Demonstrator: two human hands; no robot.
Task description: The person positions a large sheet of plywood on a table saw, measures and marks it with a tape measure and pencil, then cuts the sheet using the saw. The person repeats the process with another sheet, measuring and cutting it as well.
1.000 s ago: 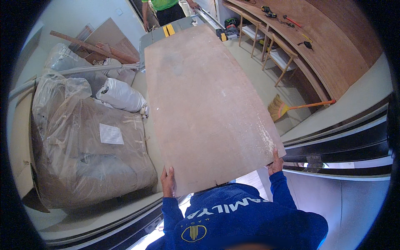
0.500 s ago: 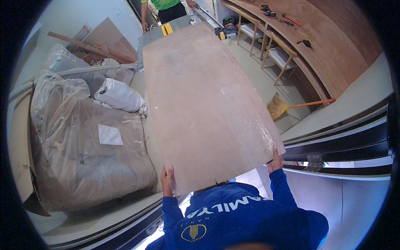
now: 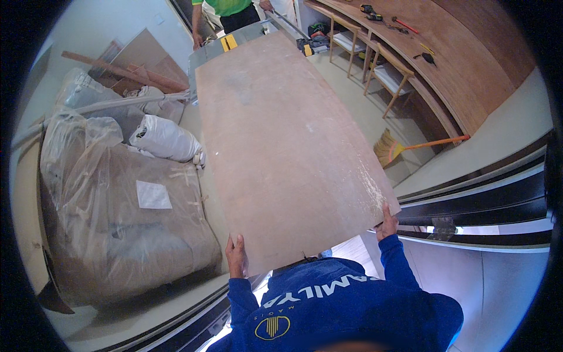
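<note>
A large, pale brown plywood sheet (image 3: 287, 152) stretches away from me. Its far end overlaps a grey machine table (image 3: 205, 60) that has a yellow insert (image 3: 229, 42). My left hand (image 3: 236, 256) grips the near left corner, with fingers hidden below and the thumb along the edge. At the near right corner, my right hand (image 3: 387, 224) clasps the sheet's edge beside a pale, scuffed patch. Behind the machine table stands a co-worker in a green shirt (image 3: 231, 6); one of their hands rests by the table's left edge.
Left of the sheet lies a bulky, plastic-wrapped item (image 3: 129, 229), with a white sack (image 3: 167, 139) behind it. On the right are two chairs (image 3: 390, 79) and a long wooden counter (image 3: 451, 70) with tools. A broom (image 3: 390, 148) leans near the sheet's right edge.
The view has shifted slightly, so the surroundings and the sheet's far end appear a little further left and up. Both hands keep the same hold on the near corners.
</note>
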